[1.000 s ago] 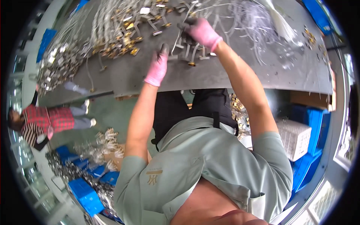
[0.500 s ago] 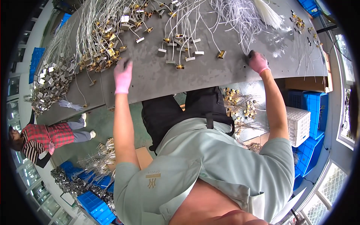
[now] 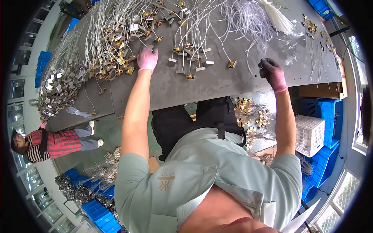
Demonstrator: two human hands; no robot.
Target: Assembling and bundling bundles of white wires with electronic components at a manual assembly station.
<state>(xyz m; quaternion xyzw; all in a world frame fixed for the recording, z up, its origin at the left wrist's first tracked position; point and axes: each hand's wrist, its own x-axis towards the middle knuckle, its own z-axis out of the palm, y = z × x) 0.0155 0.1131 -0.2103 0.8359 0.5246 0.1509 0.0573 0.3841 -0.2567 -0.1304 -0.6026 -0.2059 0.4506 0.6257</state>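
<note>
My left hand (image 3: 147, 59), in a pink glove with dark fingertips, reaches to the right edge of a heap of wires with gold and silver metal ends (image 3: 112, 58). Its fingers close over the end of one white wire (image 3: 141, 40); the end piece is hidden beneath them. My right hand (image 3: 273, 74), gloved alike, hovers by the table's near edge with its fingers curled together. What they hold, if anything, does not show. Just left of it hangs a loose strand from the bundle of clear thin tubes (image 3: 243, 19). Between my hands lies a smaller group of metal-ended wires (image 3: 190, 56).
The grey table (image 3: 171, 91) spans the front. Silver blocks (image 3: 58, 89) pile up at its left end. A white crate (image 3: 311, 134) and blue bins (image 3: 328, 120) stand at my right. More metal-ended wires (image 3: 252, 114) lie below the table. A person in a checked apron (image 3: 58, 143) stands at left.
My left hand has moved forward and right from the bare tabletop onto a wire end. My right hand has drawn back from the strands, its fingers now curled. The other person has shifted posture.
</note>
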